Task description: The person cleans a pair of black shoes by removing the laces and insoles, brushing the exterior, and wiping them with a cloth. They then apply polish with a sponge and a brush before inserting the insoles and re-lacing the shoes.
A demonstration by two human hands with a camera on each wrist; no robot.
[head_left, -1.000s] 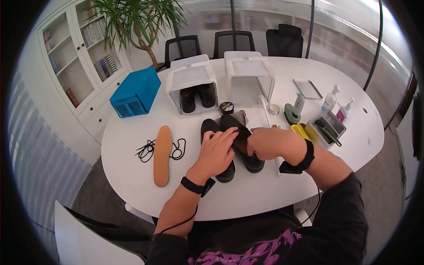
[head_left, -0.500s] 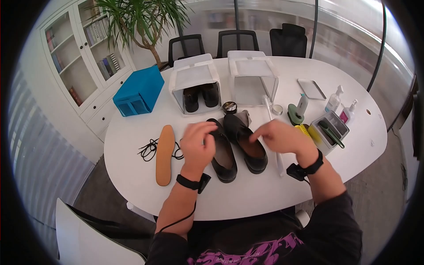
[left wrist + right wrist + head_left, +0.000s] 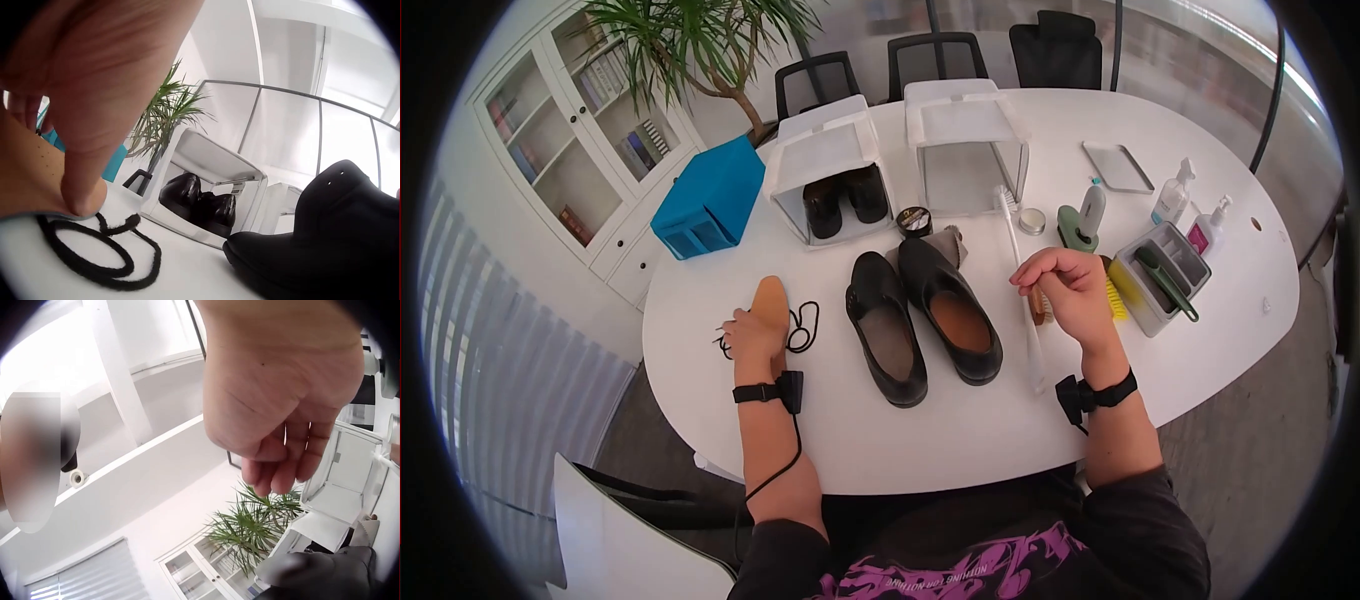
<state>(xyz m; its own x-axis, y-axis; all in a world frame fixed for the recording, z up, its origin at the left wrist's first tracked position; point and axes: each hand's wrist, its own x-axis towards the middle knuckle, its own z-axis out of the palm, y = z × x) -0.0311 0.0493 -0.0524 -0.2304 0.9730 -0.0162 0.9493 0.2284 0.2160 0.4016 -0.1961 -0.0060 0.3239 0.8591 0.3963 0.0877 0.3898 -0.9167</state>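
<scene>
My left hand grips a tan insole across its width on the left of the table. In the left wrist view the thumb lies at the edge of the insole, with other fingertips beyond its far side. A loop of black shoelace lies beside it. Two black shoes stand mid-table: the left shoe has a greyish inside, the right shoe an orange-brown one. Right of them, my right hand hovers with loosely curled fingers and nothing in them.
Behind the shoes are a grey cloth, a polish tin and two white boxes, the left box holding dark shoes. A white long-handled brush, a grey caddy and bottles stand right. A blue box sits back left.
My left hand has moved from the shoes leftward onto the insole and taken hold of it. My right hand has lifted off the right shoe and drawn away to the right.
</scene>
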